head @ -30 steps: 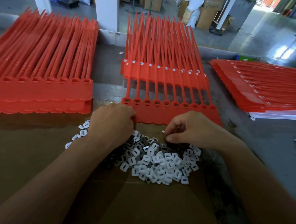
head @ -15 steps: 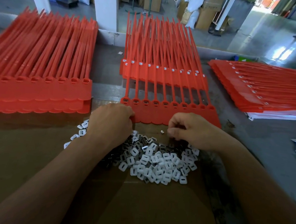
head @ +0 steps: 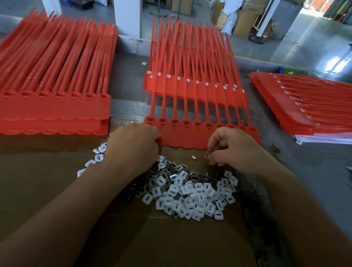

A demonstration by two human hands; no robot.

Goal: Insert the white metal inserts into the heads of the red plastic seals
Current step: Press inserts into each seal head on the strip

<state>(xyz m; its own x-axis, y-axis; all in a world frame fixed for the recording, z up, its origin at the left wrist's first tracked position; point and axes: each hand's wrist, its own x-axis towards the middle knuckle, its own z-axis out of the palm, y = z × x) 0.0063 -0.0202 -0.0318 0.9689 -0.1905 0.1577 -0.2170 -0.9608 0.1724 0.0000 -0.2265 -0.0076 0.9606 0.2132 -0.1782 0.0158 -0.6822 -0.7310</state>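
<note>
A strip of joined red plastic seals (head: 183,137) lies in front of me, its row of open heads (head: 186,123) facing up. My left hand (head: 133,145) grips the strip's near left corner. My right hand (head: 229,149) hovers over the strip's right end with fingers curled, pinching small inserts at the fingertips. A heap of white metal inserts (head: 188,192), mixed with dark ones, lies on the cardboard sheet (head: 33,186) just below both hands. One loose insert (head: 194,157) lies between the hands.
A tall stack of red seal strips (head: 49,96) fills the left. Behind the working strip lies another stack with white inserts fitted (head: 194,87). A third stack (head: 316,109) lies on white paper at right. The grey table edge runs along the far side.
My right hand has lifted from the insert heap up toward the strip's right end. My left hand has stayed on the strip's corner. The view has shifted slightly.
</note>
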